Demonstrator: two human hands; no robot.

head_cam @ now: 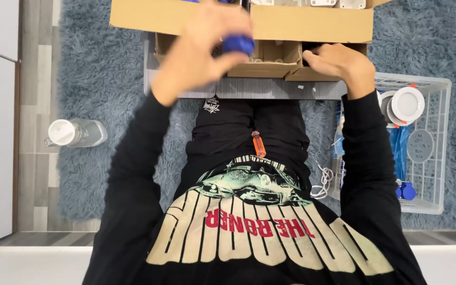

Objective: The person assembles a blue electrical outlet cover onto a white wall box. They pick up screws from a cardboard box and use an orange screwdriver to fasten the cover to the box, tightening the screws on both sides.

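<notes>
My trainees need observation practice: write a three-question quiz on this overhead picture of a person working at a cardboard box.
1. True or false: the left hand holds a blue part.
2. What does the right hand rest on? A) wire basket B) cardboard box C) water bottle
3. What lies on the person's lap?

Key
1. True.
2. B, the cardboard box.
3. An orange-handled screwdriver.

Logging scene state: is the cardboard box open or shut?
Open. The box has its flaps folded outward, showing inner compartments; the right hand rests on one flap.
</notes>
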